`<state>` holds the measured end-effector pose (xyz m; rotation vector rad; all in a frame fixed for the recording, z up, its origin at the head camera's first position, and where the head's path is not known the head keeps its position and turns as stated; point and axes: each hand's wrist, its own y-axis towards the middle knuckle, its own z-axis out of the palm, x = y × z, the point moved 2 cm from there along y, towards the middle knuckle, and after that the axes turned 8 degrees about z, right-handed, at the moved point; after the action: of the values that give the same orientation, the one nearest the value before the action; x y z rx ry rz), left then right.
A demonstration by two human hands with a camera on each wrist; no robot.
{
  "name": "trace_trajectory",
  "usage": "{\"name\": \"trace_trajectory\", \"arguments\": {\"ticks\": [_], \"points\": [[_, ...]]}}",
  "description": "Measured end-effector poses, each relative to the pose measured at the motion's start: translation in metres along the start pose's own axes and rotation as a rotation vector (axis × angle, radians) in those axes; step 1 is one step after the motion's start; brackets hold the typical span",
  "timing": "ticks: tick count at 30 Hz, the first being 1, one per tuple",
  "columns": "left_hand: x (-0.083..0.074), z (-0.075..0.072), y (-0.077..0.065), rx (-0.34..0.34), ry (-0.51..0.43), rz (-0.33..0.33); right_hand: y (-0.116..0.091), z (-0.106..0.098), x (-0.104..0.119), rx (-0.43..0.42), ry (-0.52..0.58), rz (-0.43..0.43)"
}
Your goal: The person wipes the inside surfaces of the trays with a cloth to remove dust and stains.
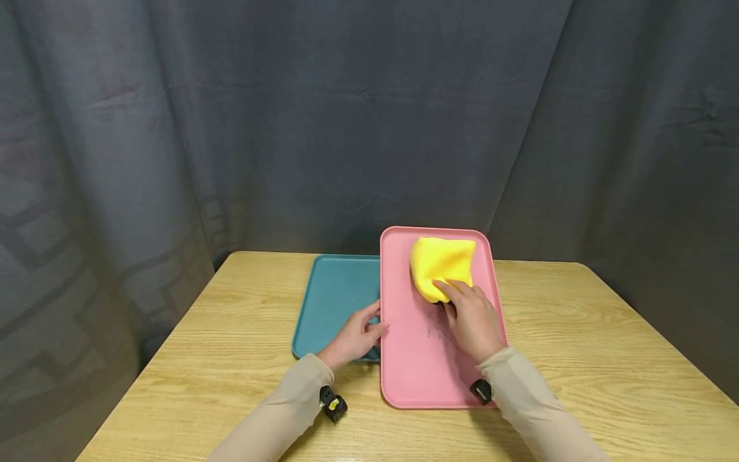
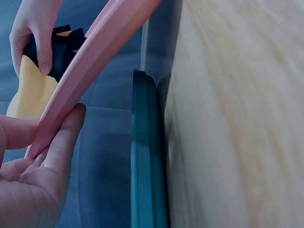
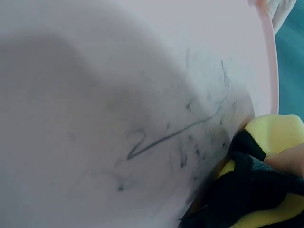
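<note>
A pink tray [image 1: 410,375] is held up off the table, its left edge pinched between the thumb and fingers of my left hand [image 1: 355,337]. In the left wrist view the tray's rim [image 2: 90,61] slants above a teal tray. My right hand [image 1: 478,324] grips a yellow and black cloth [image 1: 441,260] against the upper part of the pink tray. Dark scribbled marks [image 3: 175,135] and smudges show on the pink surface in the right wrist view, beside the bunched cloth [image 3: 256,190]. Part of the right hand's fingers is hidden by the cloth.
The teal tray [image 1: 337,298] lies flat on the wooden table [image 1: 242,321], its right side covered by the pink tray in the head view. A grey curtain [image 1: 358,128] hangs behind the table and along its sides.
</note>
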<state>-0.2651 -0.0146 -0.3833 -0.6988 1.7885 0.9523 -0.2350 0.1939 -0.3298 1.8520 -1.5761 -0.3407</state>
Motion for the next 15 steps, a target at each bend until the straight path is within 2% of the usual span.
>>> {"name": "trace_trajectory", "arguments": {"ticks": [15], "points": [[0.0,0.001,0.001,-0.014,-0.015,-0.01,-0.003,-0.007,-0.018,0.006,-0.005,0.066]]}}
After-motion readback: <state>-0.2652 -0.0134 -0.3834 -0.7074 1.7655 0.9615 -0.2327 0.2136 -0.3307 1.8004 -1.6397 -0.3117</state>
